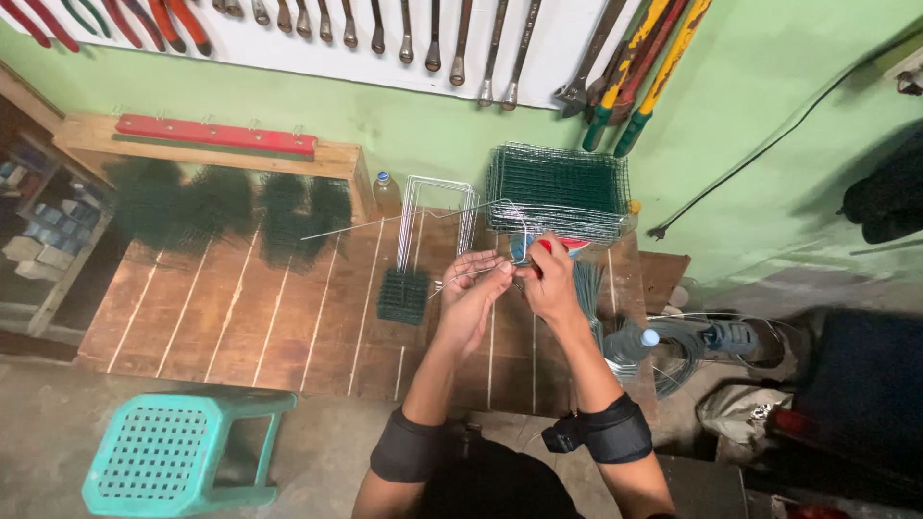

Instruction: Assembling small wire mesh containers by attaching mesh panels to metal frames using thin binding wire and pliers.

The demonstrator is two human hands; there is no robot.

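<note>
Both hands meet mid-bench. L hand (471,288) pinches a thin wire (385,225), long axis running off toward 10 o'clock. R hand (550,279), touching L at 3 o'clock, is clamped on red-handled pliers (562,246) at the wire's near end.

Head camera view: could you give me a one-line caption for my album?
Left hand steadies a thin wire while the right hand works pliers over a wooden table.
</note>
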